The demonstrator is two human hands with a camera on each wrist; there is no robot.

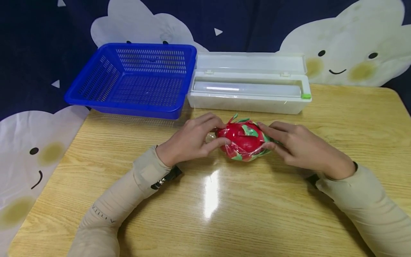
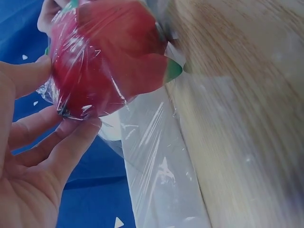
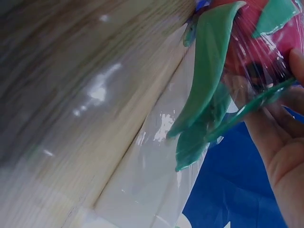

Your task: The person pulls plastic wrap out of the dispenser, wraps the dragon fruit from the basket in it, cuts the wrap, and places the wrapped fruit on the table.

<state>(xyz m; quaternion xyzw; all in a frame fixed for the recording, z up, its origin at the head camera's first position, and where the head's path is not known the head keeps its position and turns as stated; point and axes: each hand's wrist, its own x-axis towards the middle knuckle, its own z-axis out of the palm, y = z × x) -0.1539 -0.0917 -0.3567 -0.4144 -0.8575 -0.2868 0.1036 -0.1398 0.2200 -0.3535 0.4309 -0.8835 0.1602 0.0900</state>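
A red dragon fruit [image 1: 243, 140] with green scales lies on the wooden table [image 1: 289, 200], wrapped in clear cling film. My left hand [image 1: 192, 140] holds its left end, fingers and thumb curled around it. My right hand [image 1: 297, 148] grips its right end the same way. In the left wrist view the film-covered fruit [image 2: 107, 59] sits against my left fingers [image 2: 66, 142]. In the right wrist view the green scales [image 3: 209, 95] press under film beside my right fingers [image 3: 278, 137].
A blue plastic basket [image 1: 135, 80] stands empty at the back left of the table. Beside it a white cling film dispenser [image 1: 250, 84] lies with its lid open and the roll showing. A cloud-patterned dark cloth hangs behind.
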